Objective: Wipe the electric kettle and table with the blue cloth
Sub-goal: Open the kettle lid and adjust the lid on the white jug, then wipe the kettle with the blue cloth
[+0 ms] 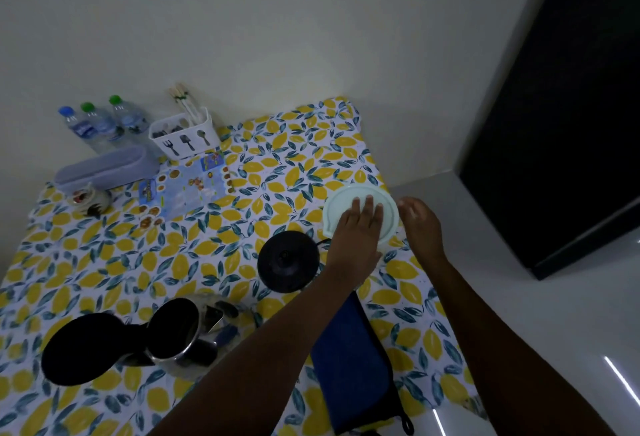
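Note:
The steel electric kettle [180, 331] stands near the front left of the table [104, 262], its black lid [83, 349] flipped open. Its round black base [287, 262] sits apart in the middle. The folded blue cloth [353, 366] lies on the table by the front right edge, partly under my left forearm. My left hand [356, 231] rests flat, fingers spread, on top of a round white container [343, 203] at the right side. My right hand [420, 224] is cupped against that container's right side, fingers hidden.
The table wears a lemon-print cover. Along the back wall stand three water bottles [100, 123], a white cutlery holder [183, 137], a grey-blue box [104, 168], a small figurine [88, 200] and a picture mat [187, 186]. A dark cabinet [554, 106] stands at the right.

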### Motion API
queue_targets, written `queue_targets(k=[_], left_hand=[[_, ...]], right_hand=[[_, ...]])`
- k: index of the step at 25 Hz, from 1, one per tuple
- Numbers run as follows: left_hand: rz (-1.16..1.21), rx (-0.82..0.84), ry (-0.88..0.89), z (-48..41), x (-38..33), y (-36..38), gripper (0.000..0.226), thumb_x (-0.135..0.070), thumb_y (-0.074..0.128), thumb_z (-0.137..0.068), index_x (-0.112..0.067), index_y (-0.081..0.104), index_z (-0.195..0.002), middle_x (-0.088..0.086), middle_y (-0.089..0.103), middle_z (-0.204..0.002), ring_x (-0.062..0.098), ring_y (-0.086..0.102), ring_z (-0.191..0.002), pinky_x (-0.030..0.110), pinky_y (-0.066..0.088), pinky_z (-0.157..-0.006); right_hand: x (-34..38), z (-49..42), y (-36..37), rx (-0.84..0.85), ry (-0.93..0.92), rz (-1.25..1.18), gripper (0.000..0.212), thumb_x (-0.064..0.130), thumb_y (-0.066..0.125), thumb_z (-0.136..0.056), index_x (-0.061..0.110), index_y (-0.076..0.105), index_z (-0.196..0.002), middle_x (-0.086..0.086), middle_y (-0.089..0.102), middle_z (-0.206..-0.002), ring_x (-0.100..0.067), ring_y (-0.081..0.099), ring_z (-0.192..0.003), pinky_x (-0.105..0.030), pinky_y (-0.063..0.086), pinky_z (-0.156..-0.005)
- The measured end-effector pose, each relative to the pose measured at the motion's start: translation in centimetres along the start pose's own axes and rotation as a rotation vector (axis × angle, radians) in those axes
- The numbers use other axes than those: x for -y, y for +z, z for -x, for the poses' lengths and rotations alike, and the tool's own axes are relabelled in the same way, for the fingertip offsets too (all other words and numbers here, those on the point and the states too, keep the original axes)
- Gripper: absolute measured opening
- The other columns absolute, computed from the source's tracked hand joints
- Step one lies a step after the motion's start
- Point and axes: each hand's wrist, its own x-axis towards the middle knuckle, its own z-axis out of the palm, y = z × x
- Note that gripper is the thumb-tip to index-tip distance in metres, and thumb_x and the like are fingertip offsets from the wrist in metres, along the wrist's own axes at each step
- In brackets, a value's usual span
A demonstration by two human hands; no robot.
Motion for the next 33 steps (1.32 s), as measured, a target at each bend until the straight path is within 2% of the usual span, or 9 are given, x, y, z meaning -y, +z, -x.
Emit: queue_targets(k=[2, 3, 7, 11, 18, 25, 28, 30, 33], left_hand=[[0.073, -0.007, 0.025, 0.4, 0.6, -0.5, 0.079, -0.031, 0.061, -0.09, -0.005, 0.016, -0.15, 0.015, 0.013, -0.162, 0.037, 0.008, -0.149, 0.048, 0.013, -0.122], [0.11, -0.026, 0.035, 1.0, 1.0, -0.6, 0.074, -0.031, 0.06, -0.092, -0.006, 0.021, -0.149, 0.014, 0.017, -0.161, 0.035, 0.01, -0.15, 0.047, 0.012, -0.122], [0.242, -0.178, 0.0, 5.6, 3.0, -0.5, 0.062, -0.031, 0.055, -0.095, -0.009, 0.03, -0.147, 0.011, 0.025, -0.159, 0.03, 0.014, -0.15, 0.042, 0.009, -0.122], [0.346, -0.247, -0.096, 12.4, 5.4, 0.2, 0.059, -0.029, 0.055, -0.096, -0.012, 0.032, -0.148, 0.006, 0.028, -0.159, 0.023, 0.015, -0.149, 0.042, 0.02, -0.122], [0.311, -0.308, -0.247, 24.0, 12.2, -1.1, 0.055, -0.032, 0.049, -0.099, -0.018, 0.029, -0.149, 0.002, 0.027, -0.159, 0.02, 0.019, -0.149, 0.036, 0.023, -0.12], [0.185, -0.617, -0.379, 34.4, 18.3, -4.1, 0.041, -0.02, 0.057, -0.095, -0.012, 0.051, -0.135, 0.009, 0.044, -0.15, 0.029, 0.029, -0.145, 0.044, 0.028, -0.117], [0.214, -0.691, -0.576, 37.7, 20.5, -4.1, 0.056, -0.026, 0.058, -0.093, -0.013, 0.037, -0.144, 0.014, 0.027, -0.158, 0.033, 0.016, -0.148, 0.042, 0.02, -0.117], [0.45, -0.64, -0.679, 38.9, 21.3, -4.1, 0.074, -0.034, 0.059, -0.093, -0.012, 0.019, -0.151, 0.013, 0.017, -0.161, 0.03, 0.013, -0.15, 0.04, 0.021, -0.118], [0.658, -0.608, -0.621, 39.0, 21.7, -4.3, 0.081, -0.035, 0.06, -0.092, -0.015, 0.011, -0.153, 0.007, 0.017, -0.162, 0.024, 0.019, -0.149, 0.042, 0.028, -0.12]], right_hand=[[0.0, 2.2, -0.3, -0.001, -0.137, 0.076, 0.031, 0.028, 0.051, -0.098, 0.018, 0.057, -0.126, 0.007, 0.055, -0.128, -0.005, 0.048, -0.118, -0.011, 0.031, -0.099], [-0.1, 3.5, -0.5, -0.006, -0.184, 0.104, 0.038, 0.024, 0.053, -0.097, 0.015, 0.05, -0.134, 0.008, 0.047, -0.135, -0.004, 0.04, -0.126, -0.011, 0.026, -0.104], [-0.8, 8.9, 0.0, 0.015, -0.321, 0.332, 0.068, 0.014, 0.065, -0.088, 0.009, 0.031, -0.146, -0.006, 0.027, -0.155, -0.022, 0.022, -0.144, -0.039, 0.021, -0.116], [0.2, 14.0, 2.3, 0.046, -0.335, 0.456, 0.089, 0.028, 0.073, -0.082, 0.011, 0.018, -0.15, -0.01, 0.016, -0.159, -0.023, 0.009, -0.147, -0.053, 0.017, -0.117], [4.0, 21.8, 12.0, 0.333, -0.407, 0.469, 0.102, 0.066, 0.056, -0.075, 0.026, -0.003, -0.148, 0.006, -0.005, -0.158, -0.014, -0.004, -0.147, -0.038, -0.001, -0.119], [8.0, 26.9, 20.2, 0.49, -0.501, 0.479, 0.111, 0.053, 0.071, -0.075, 0.019, -0.005, -0.15, 0.004, -0.007, -0.158, -0.017, -0.009, -0.147, -0.047, 0.005, -0.118], [9.0, 27.9, 22.0, 0.47, -0.462, 0.492, 0.109, 0.043, 0.074, -0.077, 0.016, -0.001, -0.151, 0.001, -0.004, -0.16, -0.015, -0.007, -0.146, -0.047, 0.009, -0.119], [9.5, 28.0, 22.5, 0.446, -0.417, 0.488, 0.11, 0.039, 0.076, -0.077, 0.015, -0.001, -0.151, -0.002, -0.001, -0.161, -0.015, -0.005, -0.146, -0.046, 0.012, -0.12], [9.9, 28.0, 22.4, 0.424, -0.372, 0.508, 0.111, 0.04, 0.077, -0.075, 0.012, 0.002, -0.151, -0.006, 0.004, -0.162, -0.019, 0.0, -0.148, -0.046, 0.015, -0.119]])
